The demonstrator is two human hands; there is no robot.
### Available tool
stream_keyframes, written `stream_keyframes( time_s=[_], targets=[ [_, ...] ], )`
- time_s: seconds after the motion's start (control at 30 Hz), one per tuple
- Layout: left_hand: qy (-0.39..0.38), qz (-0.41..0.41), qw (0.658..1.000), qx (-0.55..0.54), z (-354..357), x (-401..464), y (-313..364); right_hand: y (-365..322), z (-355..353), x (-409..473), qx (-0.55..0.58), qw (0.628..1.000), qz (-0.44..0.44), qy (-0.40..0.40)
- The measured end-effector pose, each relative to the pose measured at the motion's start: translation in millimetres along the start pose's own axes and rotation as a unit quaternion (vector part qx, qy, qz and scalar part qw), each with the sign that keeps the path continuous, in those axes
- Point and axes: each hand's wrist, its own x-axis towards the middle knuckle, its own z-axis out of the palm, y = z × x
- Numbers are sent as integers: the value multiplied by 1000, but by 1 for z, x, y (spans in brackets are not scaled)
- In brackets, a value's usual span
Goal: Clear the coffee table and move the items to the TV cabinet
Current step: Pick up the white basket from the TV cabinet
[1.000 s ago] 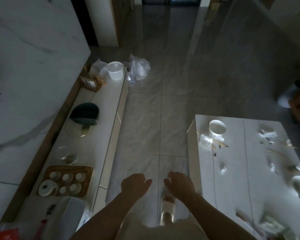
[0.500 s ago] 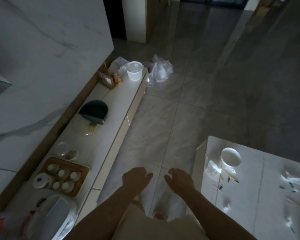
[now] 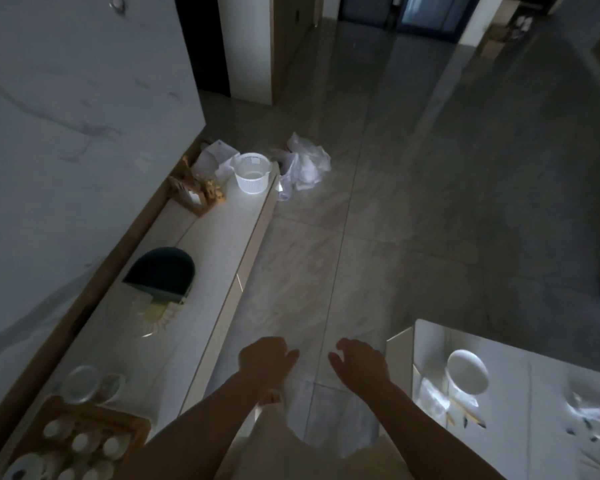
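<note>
We have both hands out over the floor between the 2 surfaces, and both carry nothing: the left hand (image 3: 265, 358) loosely curled, the right hand (image 3: 359, 362) with fingers relaxed and spread. The coffee table (image 3: 520, 445), our counter to clear, sits near right, with a white bowl (image 3: 466, 372), crumpled wrappers (image 3: 587, 408) and small scraps beside it. The TV cabinet (image 3: 219, 237) runs along the left wall.

What could go wrong? The room is dim, so we judge small scraps could be missed or brushed onto the floor. The bowl sits close to the table's near left corner, and a careless reach might knock it off.

Drop space is tight too: a wooden tray of cups (image 3: 80, 441), a dark rounded object (image 3: 161, 271) and a white basket (image 3: 252, 172) already occupy the cabinet, and a plastic bag (image 3: 305, 166) lies on the floor past its far end.
</note>
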Motion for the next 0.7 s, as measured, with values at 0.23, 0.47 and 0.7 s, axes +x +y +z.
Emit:
stream_keyframes(
  time_s=[0.23,0.47,0.7],
  targets=[
    [20,27,999,32,-53,60,-3,-33,-35,56,0,1000,-6,-4],
    [1,-10,1000,8,-86,103,-8,-41,-66,116,-34,999,-28,-11],
    [15,-73,997,-16,-111,157,18,-34,-103,200,-64,994,-90,-15]
  ],
)
